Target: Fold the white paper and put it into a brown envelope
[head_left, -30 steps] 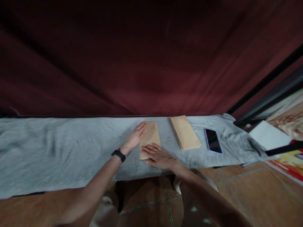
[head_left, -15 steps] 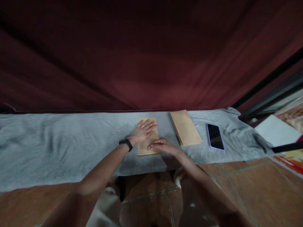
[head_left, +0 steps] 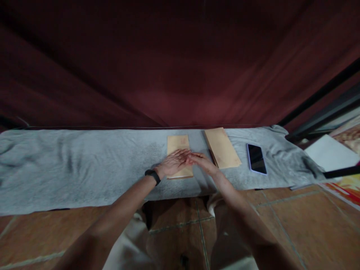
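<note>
A tan paper envelope [head_left: 178,144] lies flat on a grey cloth [head_left: 84,165] that covers a low surface. My left hand [head_left: 173,164], with a black band on the wrist, rests flat on the envelope's near half, fingers spread. My right hand [head_left: 203,161] lies flat at the envelope's right edge, its fingertips meeting those of the left hand. To the right sits a small stack of similar tan envelopes [head_left: 222,147], apart from both hands.
A dark phone [head_left: 256,158] lies on the cloth right of the stack. A dark red curtain [head_left: 168,67] hangs behind the surface. White paper [head_left: 329,153] and colourful printed sheets lie at the far right. Brown floor tiles [head_left: 281,217] run along the near side.
Both hands have slid together over the envelope: the left moved toward the near half, the right moved from the near edge up to the right edge. The envelope stays flat.
</note>
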`<state>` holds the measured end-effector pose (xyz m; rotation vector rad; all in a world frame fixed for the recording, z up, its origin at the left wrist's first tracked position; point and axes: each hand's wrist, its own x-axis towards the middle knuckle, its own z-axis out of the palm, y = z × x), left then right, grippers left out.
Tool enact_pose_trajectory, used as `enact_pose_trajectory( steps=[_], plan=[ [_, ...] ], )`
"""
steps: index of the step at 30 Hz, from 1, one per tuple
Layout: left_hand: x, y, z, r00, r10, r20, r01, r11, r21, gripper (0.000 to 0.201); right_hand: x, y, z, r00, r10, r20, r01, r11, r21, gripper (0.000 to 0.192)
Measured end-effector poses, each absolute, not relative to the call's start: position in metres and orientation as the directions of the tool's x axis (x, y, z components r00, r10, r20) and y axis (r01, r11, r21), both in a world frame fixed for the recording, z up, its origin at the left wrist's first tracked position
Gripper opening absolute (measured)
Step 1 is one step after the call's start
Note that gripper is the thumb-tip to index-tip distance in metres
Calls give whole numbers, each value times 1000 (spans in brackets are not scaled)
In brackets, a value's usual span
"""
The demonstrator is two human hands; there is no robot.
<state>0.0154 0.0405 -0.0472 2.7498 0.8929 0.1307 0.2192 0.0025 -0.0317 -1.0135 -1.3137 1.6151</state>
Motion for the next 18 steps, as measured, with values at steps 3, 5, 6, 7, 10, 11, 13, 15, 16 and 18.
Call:
enact_pose_trajectory(
  steps=[3, 5, 6, 7, 10, 11, 13, 15, 16, 18],
  plan=[
    [15, 34, -44, 819, 573, -24, 557, -786, 266, 57, 222, 10, -31, -230, 971, -71, -54, -85, -995, 42],
    [14, 30, -42, 830, 557, -40, 545, -792, 276, 56, 221, 13, -31, -149, 988, -45, 21, -42, -999, 45],
    [13, 28, -41, 832, 552, -49, 541, -791, 284, 56, 221, 15, -31, -115, 993, -25, 66, -17, -998, 47],
    [12, 26, -40, 832, 552, -60, 543, -787, 293, 56, 220, 16, -32, -95, 995, -3, 111, 7, -994, 48],
    [9, 17, -41, 823, 561, -91, 558, -767, 317, 56, 217, 18, -37, -101, 992, 75, 258, 99, -961, 47],
    [8, 13, -42, 821, 563, -95, 560, -763, 323, 56, 216, 18, -39, -117, 988, 98, 314, 130, -940, 47],
    [7, 5, -42, 820, 566, -91, 561, -760, 328, 58, 214, 18, -43, -160, 978, 131, 444, 190, -876, 47],
    [6, -3, -39, 818, 570, -76, 562, -763, 318, 63, 213, 19, -46, -216, 966, 145, 583, 247, -774, 47],
    [7, -7, -37, 816, 574, -66, 564, -766, 309, 67, 213, 19, -47, -249, 958, 144, 642, 275, -715, 47],
    [7, -14, -32, 818, 573, -56, 562, -775, 288, 73, 214, 18, -49, -317, 939, 136, 723, 332, -606, 48]
  ],
)
